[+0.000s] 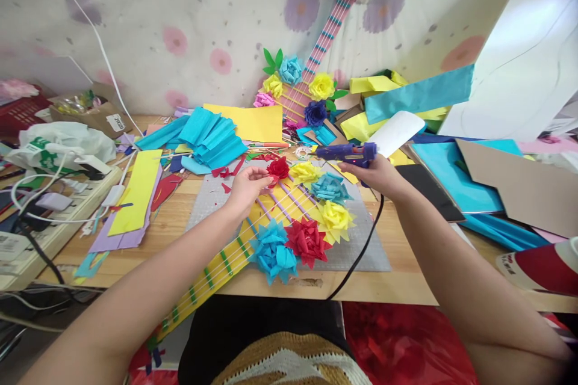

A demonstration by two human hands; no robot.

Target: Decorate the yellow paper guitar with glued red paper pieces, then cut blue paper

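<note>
Pinching red paper flower [277, 168] by near edge: left hand [251, 187], thumb and fingers drawn together. Flower at 11 o'clock on yellow guitar's [276, 213] body; whether resting on it, cannot tell. Right hand [382, 177] curled firmly around blue glue gun [347, 154], nozzle toward 9 o'clock. Teal flower [331, 187] at 2 o'clock, larger red bloom [308, 242] at 5, blue bloom [274, 251] at 7. Neck [215, 271] runs toward 8 o'clock.

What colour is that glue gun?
The glue gun is mostly dark blue; head view shows it.
</note>
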